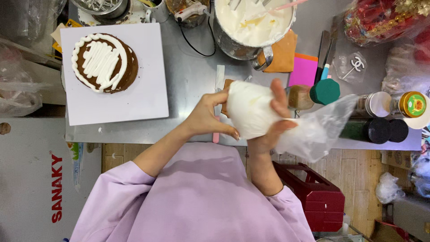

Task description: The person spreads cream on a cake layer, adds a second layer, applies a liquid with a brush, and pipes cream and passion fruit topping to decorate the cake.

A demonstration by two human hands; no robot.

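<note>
Cake point(105, 62): brown round, white cream lines on top, on a white board point(148, 94) at left of the steel surface point(192, 76).
Left hand point(210, 117): fingers curl on the bag's left side.
Piping bag point(251, 110): cream-filled, held above the surface's near edge, long axis left-right, loose plastic tail trailing right.
Right hand point(273, 121): fingers wrapped around the bag.
Bowl point(253, 22): cream, behind.
Floor point(354, 166): wood planks, red stool point(320, 197).

Steel worktable point(188, 85) above wooden plank floor point(358, 166)
</note>
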